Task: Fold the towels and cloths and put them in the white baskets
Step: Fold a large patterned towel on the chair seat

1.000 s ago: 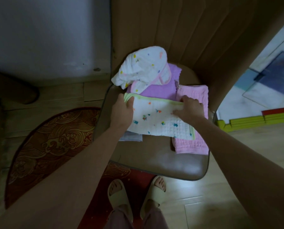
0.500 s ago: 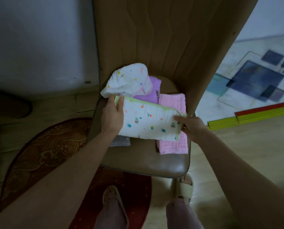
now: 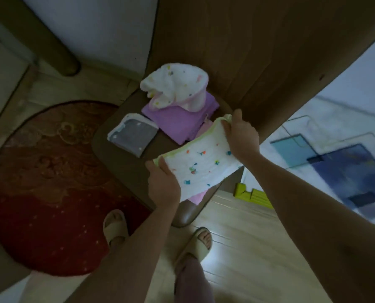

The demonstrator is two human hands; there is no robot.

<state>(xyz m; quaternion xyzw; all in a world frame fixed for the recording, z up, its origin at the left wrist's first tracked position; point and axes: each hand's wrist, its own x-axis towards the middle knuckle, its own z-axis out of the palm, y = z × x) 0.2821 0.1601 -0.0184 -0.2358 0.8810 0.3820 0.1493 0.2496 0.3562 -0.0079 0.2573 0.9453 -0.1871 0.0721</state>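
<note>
Over the brown chair seat (image 3: 121, 162), left hand (image 3: 163, 184) and right hand (image 3: 242, 136) each gripped the folded white green-edged cloth (image 3: 200, 164) by opposite ends.

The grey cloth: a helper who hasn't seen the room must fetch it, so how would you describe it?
Find the brown chair seat beside the red rug. On the seat's rug side, left of the purple towel, lies the grey cloth, folded flat. It alone is grey with a white edge.
</note>
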